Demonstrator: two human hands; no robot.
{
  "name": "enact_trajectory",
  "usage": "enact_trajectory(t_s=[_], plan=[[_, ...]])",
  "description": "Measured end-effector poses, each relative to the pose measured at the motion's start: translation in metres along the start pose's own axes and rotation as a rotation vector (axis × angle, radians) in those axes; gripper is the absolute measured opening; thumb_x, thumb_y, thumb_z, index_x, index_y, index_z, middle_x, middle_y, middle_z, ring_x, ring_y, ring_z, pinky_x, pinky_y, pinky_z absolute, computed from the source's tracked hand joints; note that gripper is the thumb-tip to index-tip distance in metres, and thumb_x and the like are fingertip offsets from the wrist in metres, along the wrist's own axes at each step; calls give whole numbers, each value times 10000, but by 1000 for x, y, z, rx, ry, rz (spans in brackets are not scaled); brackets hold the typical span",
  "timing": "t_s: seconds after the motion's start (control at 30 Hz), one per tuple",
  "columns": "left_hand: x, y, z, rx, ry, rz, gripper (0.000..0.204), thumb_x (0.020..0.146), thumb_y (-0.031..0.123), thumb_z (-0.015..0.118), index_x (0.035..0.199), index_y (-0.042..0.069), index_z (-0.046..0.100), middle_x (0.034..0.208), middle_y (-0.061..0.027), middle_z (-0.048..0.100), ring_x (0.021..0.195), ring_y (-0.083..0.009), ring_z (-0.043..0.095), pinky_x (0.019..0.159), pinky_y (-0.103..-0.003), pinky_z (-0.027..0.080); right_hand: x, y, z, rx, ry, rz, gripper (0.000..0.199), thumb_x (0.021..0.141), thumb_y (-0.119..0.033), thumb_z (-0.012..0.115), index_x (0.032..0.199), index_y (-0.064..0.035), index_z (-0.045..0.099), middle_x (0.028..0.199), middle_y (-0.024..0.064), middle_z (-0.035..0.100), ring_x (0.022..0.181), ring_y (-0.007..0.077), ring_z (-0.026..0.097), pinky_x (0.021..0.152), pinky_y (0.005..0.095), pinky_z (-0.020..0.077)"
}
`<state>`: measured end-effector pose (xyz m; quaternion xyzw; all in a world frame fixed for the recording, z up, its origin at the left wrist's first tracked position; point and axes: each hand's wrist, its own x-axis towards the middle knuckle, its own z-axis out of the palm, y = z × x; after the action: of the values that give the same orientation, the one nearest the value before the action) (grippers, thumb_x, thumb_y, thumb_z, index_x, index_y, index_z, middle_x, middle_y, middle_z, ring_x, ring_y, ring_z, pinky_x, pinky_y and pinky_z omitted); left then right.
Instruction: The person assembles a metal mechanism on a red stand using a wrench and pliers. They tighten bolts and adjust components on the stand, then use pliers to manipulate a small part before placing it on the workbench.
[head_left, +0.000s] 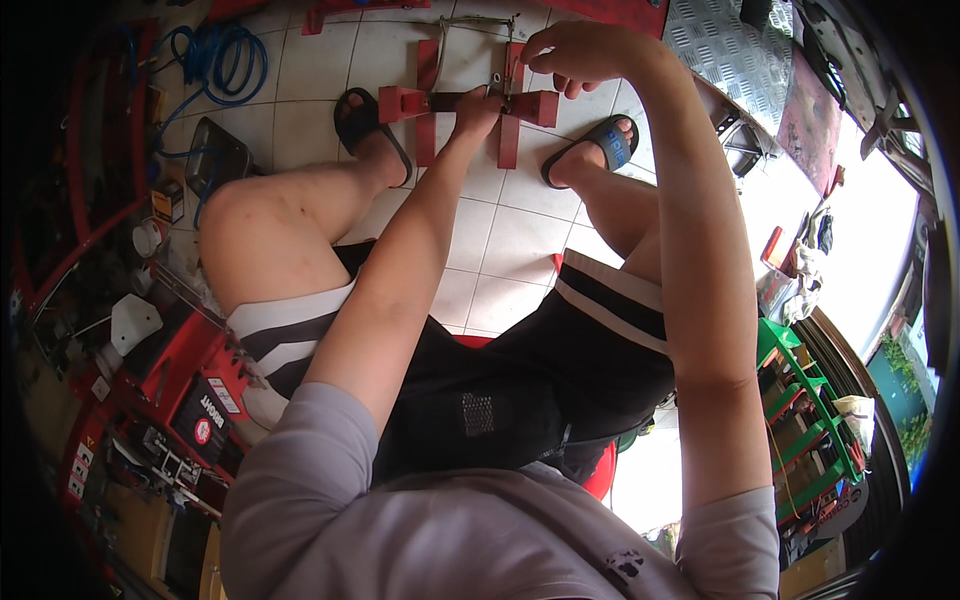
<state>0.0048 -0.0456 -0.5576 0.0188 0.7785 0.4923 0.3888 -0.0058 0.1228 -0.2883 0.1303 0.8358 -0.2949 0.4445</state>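
Observation:
A red metal stand (425, 145) with two long feet and a dark crossbar lies on the floor between my sandalled feet. My left hand (478, 108) is closed around the crossbar near its right end; the fingertips are partly hidden. Just above that hand shows a small shiny metal ring (495, 79). A thin bent metal rod frame (478, 20) rises at the far side of the stand. My right hand (580, 55) hovers right of the rod frame, its fingers loosely bent and apart, with nothing visible in them.
A coiled blue hose (240, 65) lies at the far left, with a dark metal tray (220, 150) nearer. Red equipment (180, 370) lines my left side. A green rack (800, 400) stands at right, and patterned metal plate (715, 60) lies far right.

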Motion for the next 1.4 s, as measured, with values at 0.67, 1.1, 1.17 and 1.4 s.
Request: enact_trajectory(t_s=[0.67,1.1,1.17,1.4], plan=[[-13,16,-13,-40,-72,-227,518,817,506,553,622,27,559,483,-71,461,408,-185,467,410,-362,363,3,-1,1,26,7,-30,395,928,-294,424,1307,-207,491,978,118,675,843,197,682,754,324,553],[-14,13,-13,-218,-82,-228,405,820,437,590,683,60,532,511,-26,419,371,-138,390,368,-322,288,0,-9,-7,-37,-122,-109,337,862,-180,423,1132,-71,593,826,122,669,722,201,640,611,326,514],[-15,18,-13,-259,-105,-235,374,829,403,585,676,67,525,505,-6,386,367,-117,353,362,-304,262,5,-5,-6,-45,-122,-130,335,863,-184,423,1127,-72,597,826,119,669,724,199,639,612,326,514],[-24,27,-11,-264,-155,-243,279,860,290,536,663,104,468,494,46,324,387,-67,235,380,-268,171,6,-1,-6,-54,-123,-125,327,864,-180,417,1111,-67,599,826,114,667,733,200,637,620,323,512]])
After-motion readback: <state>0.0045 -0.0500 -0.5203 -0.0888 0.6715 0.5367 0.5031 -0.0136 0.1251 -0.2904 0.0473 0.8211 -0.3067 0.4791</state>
